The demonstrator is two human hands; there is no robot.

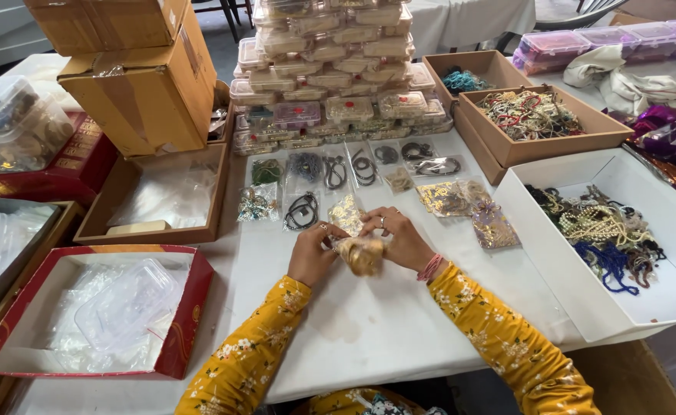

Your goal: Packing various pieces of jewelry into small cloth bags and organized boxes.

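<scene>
My left hand (311, 252) and my right hand (401, 238) meet over the white table (369, 323), both gripping a small clear bag of gold-coloured jewellery (361, 253). Both sleeves are yellow with a flower print, and a pink band circles my right wrist. Just beyond my hands lie rows of small clear bags of jewellery (353, 173), some with dark cords, some with gold pieces (461, 201).
A tall stack of clear plastic boxes (330, 69) stands at the back. To the right sit a white box of bead necklaces (661, 292) and a brown box of bangles (561, 138). At left are cardboard cartons (146, 92), a brown tray (107, 223) and a red-edged box of plastic lids (184, 323).
</scene>
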